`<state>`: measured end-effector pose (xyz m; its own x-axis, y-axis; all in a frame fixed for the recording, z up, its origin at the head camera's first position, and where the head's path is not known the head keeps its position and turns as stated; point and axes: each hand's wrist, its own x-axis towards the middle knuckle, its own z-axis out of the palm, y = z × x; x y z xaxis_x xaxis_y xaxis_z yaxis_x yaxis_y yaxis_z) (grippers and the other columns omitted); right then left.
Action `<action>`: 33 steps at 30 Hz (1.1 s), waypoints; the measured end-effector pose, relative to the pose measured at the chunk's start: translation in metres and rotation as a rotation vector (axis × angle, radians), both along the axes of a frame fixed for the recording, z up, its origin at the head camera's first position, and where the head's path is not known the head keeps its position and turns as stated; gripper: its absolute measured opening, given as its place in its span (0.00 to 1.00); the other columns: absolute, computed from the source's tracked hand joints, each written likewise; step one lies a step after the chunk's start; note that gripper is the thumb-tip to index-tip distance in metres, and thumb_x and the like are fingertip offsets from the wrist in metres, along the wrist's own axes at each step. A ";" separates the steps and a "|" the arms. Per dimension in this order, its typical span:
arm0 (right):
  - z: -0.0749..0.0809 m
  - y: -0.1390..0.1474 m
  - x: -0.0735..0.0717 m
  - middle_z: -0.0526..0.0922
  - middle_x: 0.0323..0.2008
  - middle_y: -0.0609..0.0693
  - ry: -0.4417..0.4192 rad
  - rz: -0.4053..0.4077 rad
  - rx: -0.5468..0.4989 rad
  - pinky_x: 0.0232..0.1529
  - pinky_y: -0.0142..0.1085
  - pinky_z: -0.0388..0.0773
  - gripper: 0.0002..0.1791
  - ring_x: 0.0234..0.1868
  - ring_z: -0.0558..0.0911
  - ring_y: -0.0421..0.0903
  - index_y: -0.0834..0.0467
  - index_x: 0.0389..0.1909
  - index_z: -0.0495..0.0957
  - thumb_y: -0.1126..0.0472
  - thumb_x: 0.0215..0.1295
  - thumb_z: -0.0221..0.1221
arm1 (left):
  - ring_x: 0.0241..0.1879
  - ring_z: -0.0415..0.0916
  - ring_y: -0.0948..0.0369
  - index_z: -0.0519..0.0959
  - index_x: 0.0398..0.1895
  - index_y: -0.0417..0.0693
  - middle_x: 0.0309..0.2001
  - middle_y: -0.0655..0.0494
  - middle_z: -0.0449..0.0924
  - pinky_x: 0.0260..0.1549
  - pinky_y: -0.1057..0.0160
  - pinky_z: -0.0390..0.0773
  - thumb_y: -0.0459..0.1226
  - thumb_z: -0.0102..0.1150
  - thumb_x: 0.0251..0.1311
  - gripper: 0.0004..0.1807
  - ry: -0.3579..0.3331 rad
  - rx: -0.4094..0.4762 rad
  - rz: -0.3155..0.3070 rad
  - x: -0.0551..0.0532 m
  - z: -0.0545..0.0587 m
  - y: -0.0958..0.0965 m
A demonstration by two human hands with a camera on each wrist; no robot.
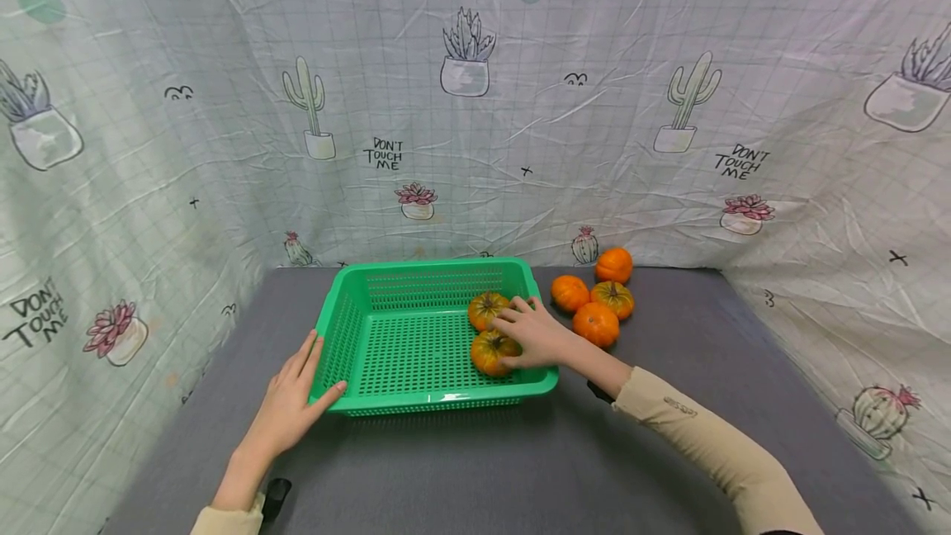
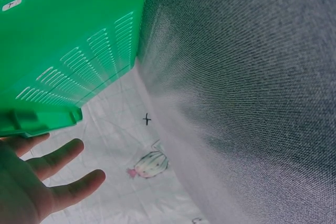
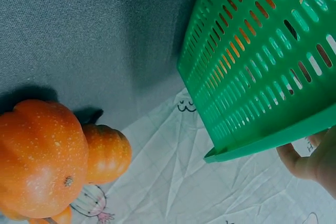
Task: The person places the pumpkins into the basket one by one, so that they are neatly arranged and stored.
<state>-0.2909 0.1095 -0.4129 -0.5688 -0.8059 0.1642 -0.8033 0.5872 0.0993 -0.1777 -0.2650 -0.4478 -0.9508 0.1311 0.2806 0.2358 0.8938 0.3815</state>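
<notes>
A green plastic basket point(image 1: 427, 399) with slotted walls stands on the grey table. Two small orange pumpkins with greenish tops lie at its right end, a rear pumpkin point(image 1: 484, 309) and a front pumpkin point(image 1: 489, 353). Over the basket's right rim reaches my right hand point(image 1: 537, 333), fingers spread above these pumpkins, thumb at the front one's edge. My left hand point(image 1: 291, 400) rests at the basket's left front corner, its fingers straight along the outer side and its thumb at the front rim. In the left wrist view, its fingers point(image 2: 58, 159) extend beneath the rim, gripping nothing.
To the right of the basket, several pumpkins sit in a cluster: a front orange one point(image 1: 596, 324), a left one point(image 1: 570, 293), a greenish-topped one point(image 1: 612, 300) and a rear one point(image 1: 613, 265). A printed cloth point(image 1: 520, 188) hangs behind the table point(image 1: 461, 469) and along its sides.
</notes>
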 end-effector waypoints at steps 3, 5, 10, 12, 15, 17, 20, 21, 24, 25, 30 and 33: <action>0.001 0.002 0.001 0.76 0.46 0.48 0.016 0.002 -0.041 0.43 0.46 0.61 0.28 0.46 0.66 0.49 0.51 0.51 0.73 0.42 0.50 0.60 | 0.63 0.50 0.40 0.44 0.70 0.43 0.70 0.45 0.41 0.48 0.34 0.55 0.53 0.50 0.58 0.44 0.004 0.000 0.000 -0.001 0.001 0.000; 0.001 0.004 0.002 0.77 0.45 0.48 0.024 0.002 -0.070 0.44 0.47 0.62 0.26 0.46 0.66 0.49 0.51 0.50 0.74 0.43 0.51 0.60 | 0.63 0.50 0.40 0.44 0.70 0.43 0.70 0.44 0.41 0.49 0.34 0.55 0.53 0.50 0.58 0.44 0.003 0.001 -0.001 0.000 0.001 0.001; 0.001 0.013 0.005 0.78 0.42 0.47 0.058 0.016 -0.143 0.43 0.47 0.63 0.21 0.45 0.68 0.48 0.51 0.45 0.76 0.45 0.52 0.60 | 0.63 0.50 0.39 0.43 0.70 0.44 0.71 0.45 0.40 0.48 0.34 0.54 0.53 0.49 0.58 0.44 0.004 0.005 -0.003 0.000 0.000 0.000; 0.000 0.017 0.006 0.78 0.41 0.47 0.065 0.017 -0.171 0.43 0.46 0.63 0.19 0.44 0.68 0.47 0.50 0.43 0.77 0.46 0.53 0.60 | 0.63 0.49 0.39 0.43 0.70 0.44 0.71 0.47 0.39 0.49 0.34 0.54 0.53 0.49 0.58 0.44 -0.001 0.006 -0.001 0.001 0.000 0.001; -0.001 0.024 0.007 0.79 0.40 0.46 0.063 0.021 -0.228 0.43 0.45 0.62 0.15 0.43 0.69 0.47 0.50 0.41 0.77 0.49 0.53 0.61 | 0.63 0.49 0.39 0.43 0.70 0.44 0.71 0.48 0.38 0.49 0.34 0.54 0.53 0.49 0.58 0.44 -0.007 0.003 0.002 0.001 0.000 0.001; -0.003 0.029 0.008 0.79 0.39 0.45 0.069 0.022 -0.261 0.42 0.43 0.62 0.13 0.43 0.69 0.47 0.49 0.39 0.78 0.50 0.52 0.62 | 0.63 0.49 0.39 0.43 0.70 0.44 0.71 0.48 0.38 0.49 0.34 0.54 0.54 0.49 0.58 0.44 -0.011 0.002 0.001 0.001 0.000 0.001; -0.005 0.035 0.009 0.79 0.38 0.45 0.076 0.019 -0.303 0.40 0.42 0.61 0.12 0.41 0.69 0.46 0.49 0.38 0.78 0.53 0.51 0.63 | 0.64 0.49 0.39 0.43 0.70 0.45 0.71 0.48 0.38 0.49 0.34 0.53 0.54 0.49 0.58 0.44 -0.017 0.004 -0.001 0.000 0.000 0.001; -0.006 0.037 0.009 0.79 0.38 0.45 0.076 0.016 -0.311 0.40 0.41 0.60 0.12 0.41 0.68 0.46 0.49 0.38 0.78 0.53 0.51 0.63 | 0.64 0.49 0.39 0.43 0.70 0.45 0.71 0.48 0.38 0.49 0.34 0.53 0.54 0.49 0.58 0.44 -0.019 0.005 -0.002 0.000 0.000 0.001; -0.007 0.043 0.010 0.79 0.38 0.45 0.073 0.005 -0.337 0.39 0.40 0.60 0.12 0.41 0.68 0.45 0.51 0.38 0.79 0.54 0.52 0.62 | 0.64 0.49 0.39 0.43 0.70 0.44 0.71 0.47 0.38 0.49 0.34 0.54 0.54 0.49 0.58 0.44 -0.017 0.005 -0.002 0.000 -0.001 0.000; -0.006 0.045 0.010 0.79 0.38 0.45 0.072 0.004 -0.345 0.39 0.40 0.60 0.12 0.41 0.68 0.45 0.52 0.38 0.79 0.54 0.52 0.62 | 0.64 0.49 0.39 0.43 0.70 0.44 0.71 0.47 0.38 0.49 0.34 0.54 0.54 0.49 0.58 0.44 -0.015 0.006 -0.002 0.000 -0.001 0.000; -0.005 0.053 0.013 0.78 0.39 0.45 0.067 0.005 -0.383 0.40 0.40 0.61 0.13 0.41 0.69 0.44 0.52 0.40 0.78 0.54 0.54 0.61 | 0.63 0.49 0.39 0.42 0.70 0.45 0.71 0.48 0.37 0.49 0.34 0.54 0.53 0.49 0.58 0.44 -0.010 0.006 -0.001 -0.001 -0.002 0.000; -0.006 0.060 0.015 0.78 0.40 0.45 0.054 -0.004 -0.409 0.41 0.41 0.61 0.13 0.41 0.68 0.44 0.52 0.41 0.78 0.55 0.53 0.61 | 0.63 0.49 0.39 0.42 0.70 0.45 0.71 0.48 0.37 0.49 0.34 0.54 0.53 0.49 0.58 0.44 -0.010 0.006 -0.001 -0.001 -0.002 0.000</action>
